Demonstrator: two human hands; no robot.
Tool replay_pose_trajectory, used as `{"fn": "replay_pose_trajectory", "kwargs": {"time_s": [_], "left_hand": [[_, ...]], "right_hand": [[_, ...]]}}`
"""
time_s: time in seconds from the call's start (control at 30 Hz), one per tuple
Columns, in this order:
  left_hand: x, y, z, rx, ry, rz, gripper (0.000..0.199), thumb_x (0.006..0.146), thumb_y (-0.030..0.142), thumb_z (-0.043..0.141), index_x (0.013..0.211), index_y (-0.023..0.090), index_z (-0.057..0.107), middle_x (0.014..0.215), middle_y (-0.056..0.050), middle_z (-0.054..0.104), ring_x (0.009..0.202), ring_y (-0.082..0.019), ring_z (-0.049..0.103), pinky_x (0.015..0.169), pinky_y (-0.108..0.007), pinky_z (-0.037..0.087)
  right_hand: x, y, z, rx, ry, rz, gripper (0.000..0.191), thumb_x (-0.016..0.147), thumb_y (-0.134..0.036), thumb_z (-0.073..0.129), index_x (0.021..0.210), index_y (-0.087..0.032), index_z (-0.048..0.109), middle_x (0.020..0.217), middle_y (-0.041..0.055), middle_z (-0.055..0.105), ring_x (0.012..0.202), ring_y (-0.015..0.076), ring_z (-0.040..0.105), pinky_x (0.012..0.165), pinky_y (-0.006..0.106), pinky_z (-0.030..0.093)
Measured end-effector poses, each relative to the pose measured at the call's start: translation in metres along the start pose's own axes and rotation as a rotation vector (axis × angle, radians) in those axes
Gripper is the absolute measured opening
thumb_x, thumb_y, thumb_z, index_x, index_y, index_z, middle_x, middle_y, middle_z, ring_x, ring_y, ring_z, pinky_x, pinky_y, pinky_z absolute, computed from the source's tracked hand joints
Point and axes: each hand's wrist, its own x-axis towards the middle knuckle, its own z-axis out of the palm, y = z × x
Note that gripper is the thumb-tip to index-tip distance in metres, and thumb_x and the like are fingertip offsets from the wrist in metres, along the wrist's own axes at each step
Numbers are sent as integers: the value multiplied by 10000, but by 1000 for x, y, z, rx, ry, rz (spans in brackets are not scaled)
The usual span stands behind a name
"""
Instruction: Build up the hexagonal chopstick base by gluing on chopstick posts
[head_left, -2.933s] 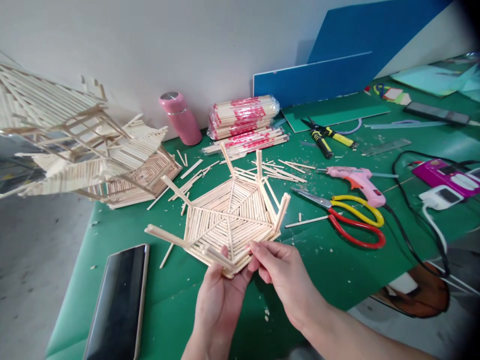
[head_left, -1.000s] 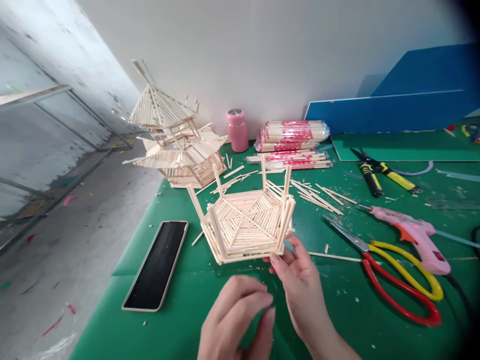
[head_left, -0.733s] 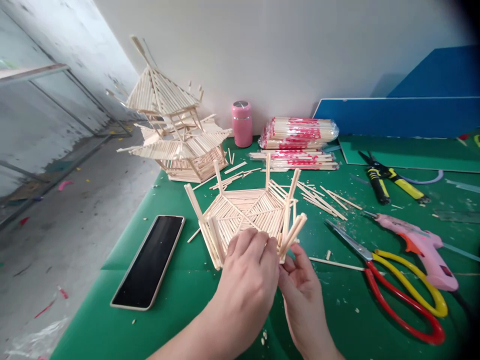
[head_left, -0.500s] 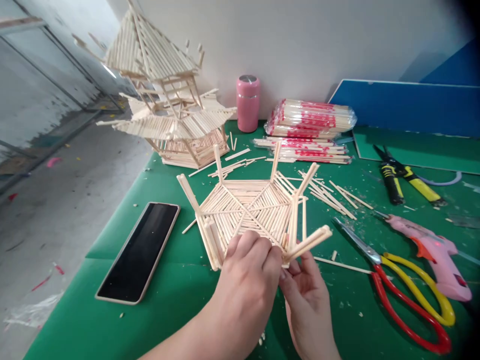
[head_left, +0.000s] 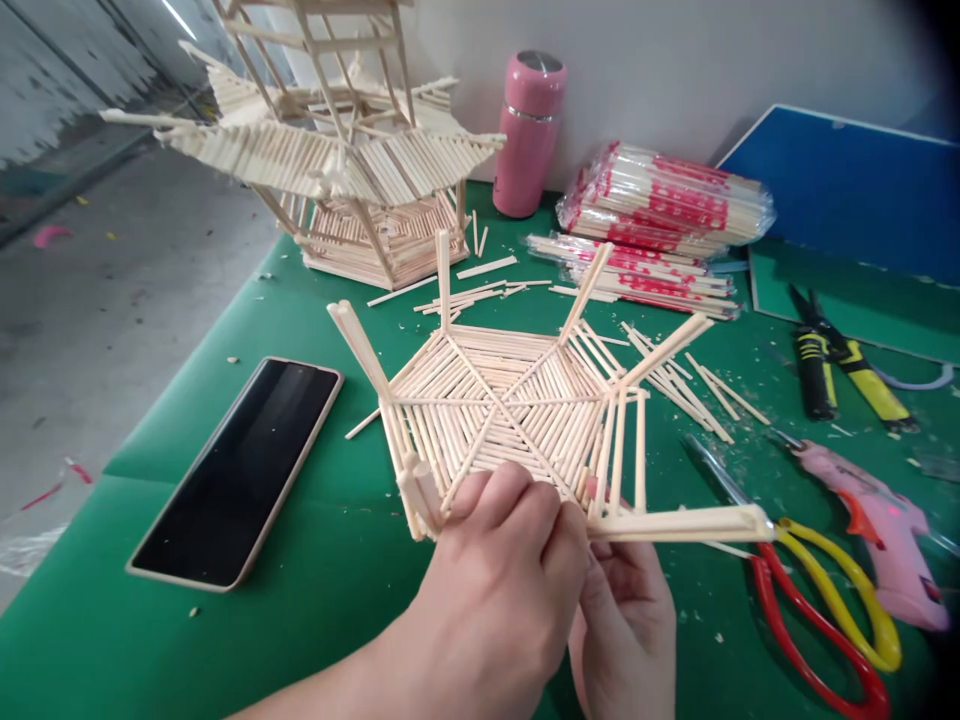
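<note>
A six-sided base of thin wooden sticks rests in front of me, with stick posts at its corners. My left hand is closed over its near edge, fingers curled and their tips hidden. Beside it, my right hand is closed at the near right corner, thumb in front and fingers partly behind and beneath. From that corner a paired-stick post sticks out to the right, nearly level in view. The near left post is short in view, pointing towards me.
A stick pagoda stands behind left, beside a pink flask and bagged sticks. A phone lies left. Loose sticks, scissors, pliers and a pink glue gun lie right.
The near right post has swung down from a raised slant to nearly level. The view has shifted down and closer. Both hands keep their hold at the near edge.
</note>
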Motion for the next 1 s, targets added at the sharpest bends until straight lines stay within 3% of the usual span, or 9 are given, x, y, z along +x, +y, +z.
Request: {"fn": "replay_pose_trajectory", "kwargs": {"time_s": [0.33,1.0], "left_hand": [[-1,0,0,-49,-13,9,108,794,131,433,794,144,540,720,-54,525,686,-185,404,603,-346,366],[0,0,-2,-71,-33,33,53,763,124,462,788,141,506,726,-40,504,690,-175,393,591,-349,371]], "right_hand": [[-1,-4,4,-25,30,18,404,619,-316,733,986,-252,574,953,67,668,929,232,619,824,395,482],[1,-3,6,37,-15,-59,331,641,-259,721,951,-249,607,958,62,681,942,233,623,824,401,486]]}}
